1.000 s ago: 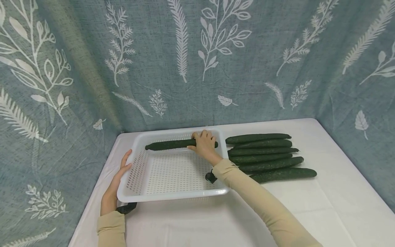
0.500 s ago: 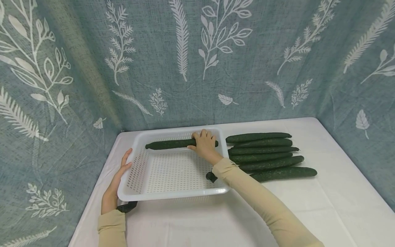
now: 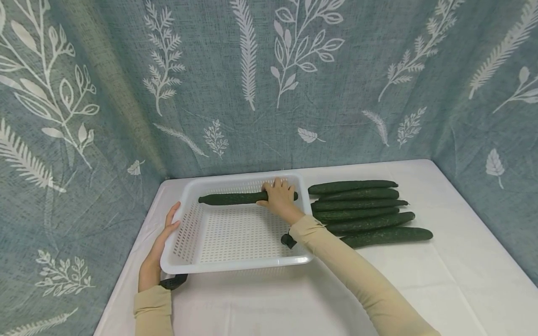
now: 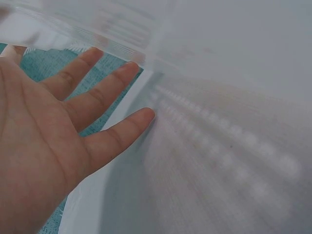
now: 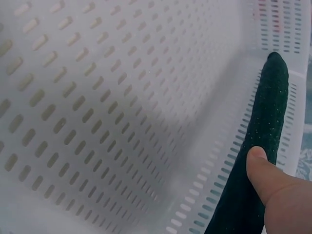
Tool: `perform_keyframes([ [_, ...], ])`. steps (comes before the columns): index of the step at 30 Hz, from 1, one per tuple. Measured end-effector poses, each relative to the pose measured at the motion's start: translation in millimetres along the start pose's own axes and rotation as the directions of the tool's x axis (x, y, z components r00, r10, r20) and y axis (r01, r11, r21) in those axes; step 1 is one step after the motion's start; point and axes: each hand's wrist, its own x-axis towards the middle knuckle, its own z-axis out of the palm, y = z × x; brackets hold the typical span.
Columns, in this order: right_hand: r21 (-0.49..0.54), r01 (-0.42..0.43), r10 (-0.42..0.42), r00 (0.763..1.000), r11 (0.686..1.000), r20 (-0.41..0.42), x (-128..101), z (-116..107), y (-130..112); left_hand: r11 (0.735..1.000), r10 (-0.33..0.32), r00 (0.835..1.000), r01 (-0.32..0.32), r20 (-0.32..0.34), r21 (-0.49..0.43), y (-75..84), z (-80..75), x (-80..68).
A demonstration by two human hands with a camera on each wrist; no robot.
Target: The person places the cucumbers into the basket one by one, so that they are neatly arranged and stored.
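Note:
A white perforated plastic basket (image 3: 235, 268) sits at the left of the table. One long dark green cucumber (image 3: 229, 199) lies crosswise along its back wall inside. My right hand (image 3: 280, 199) grips that cucumber near its right end, fingers over the far side. In the right wrist view the thumb (image 5: 265, 168) presses on the cucumber's near side. My left hand (image 3: 161, 242) is at the basket's left wall. The left wrist view shows its fingers (image 4: 117, 131) spread and nearly straight, with fingertips by the basket's outer side.
Several more cucumbers (image 3: 365, 217) lie side by side on the white-covered table (image 3: 420, 275), right of the basket. The basket's right wall is close to their left ends. A blue-green leaf-patterned curtain (image 3: 269, 130) hangs behind and along both sides.
The cucumber in my right hand has shifted very slightly toward the front of the basket. My left hand and the other cucumbers have kept their places.

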Motion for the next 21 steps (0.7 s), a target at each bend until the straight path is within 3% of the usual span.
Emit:
perform_keyframes([
  [2,0.005,0.0,0.0,1.0,1.0,0.008,0,0,0,0.995,0.068,0.996,-0.064,0.058,-0.073,-30.7,-40.2,1.8],
  [3,0.009,-0.001,0.001,1.0,1.0,0.011,0,0,0,0.995,0.065,0.996,-0.061,0.056,-0.077,-40.9,-54.4,1.5],
  [4,0.013,-0.002,0.001,1.0,1.0,0.017,0,-1,0,0.998,0.047,0.998,-0.045,0.042,-0.052,-45.7,-62.4,0.9],
  [6,0.024,-0.005,0.004,1.0,1.0,0.026,-1,-1,0,0.996,0.075,0.994,-0.071,0.073,-0.061,-58.5,-81.1,2.2],
  [9,0.033,-0.008,0.007,0.999,0.999,0.036,-2,-1,-1,0.998,0.058,0.996,-0.057,0.066,-0.021,-56.6,-80.9,1.1],
  [10,0.036,-0.008,0.007,0.999,0.999,0.04,-2,-2,-1,0.995,0.089,0.991,-0.084,0.1,-0.049,-58.4,-82.8,2.2],
  [11,0.042,-0.007,0.005,0.999,0.999,0.042,-2,-2,-1,0.996,0.08,0.993,-0.077,0.086,-0.043,-53.6,-75.7,1.7],
  [12,0.049,-0.006,0.004,0.999,0.999,0.043,-3,-3,-1,0.994,0.099,0.99,-0.095,0.1,-0.047,-57.0,-79.9,2.9],
  [13,0.053,-0.004,0.002,0.999,0.999,0.045,-3,-3,0,0.997,0.074,0.994,-0.072,0.075,-0.03,-51.0,-74.2,1.7],
  [14,0.059,-0.001,-0.001,0.999,0.998,0.046,-3,-4,0,0.997,0.08,0.994,-0.078,0.077,-0.026,-57.5,-82.5,2.0],
  [17,0.064,0.009,-0.012,0.999,0.998,0.046,-4,-6,1,0.996,0.086,0.994,-0.086,0.074,-0.001,-86.6,-122.6,4.5],
  [19,0.056,0.017,-0.019,0.999,0.998,0.048,-4,-8,1,0.996,0.089,0.992,-0.09,0.088,0.004,-114.0,-161.9,6.7],
  [20,0.053,0.02,-0.023,0.999,0.998,0.049,-4,-8,1,0.993,0.121,0.985,-0.122,0.123,0.001,-134.9,-188.6,9.6],
  [21,0.049,0.024,-0.026,0.998,0.999,0.052,-4,-9,1,0.992,0.126,0.984,-0.127,0.128,0.0,-144.9,-203.5,11.1],
])
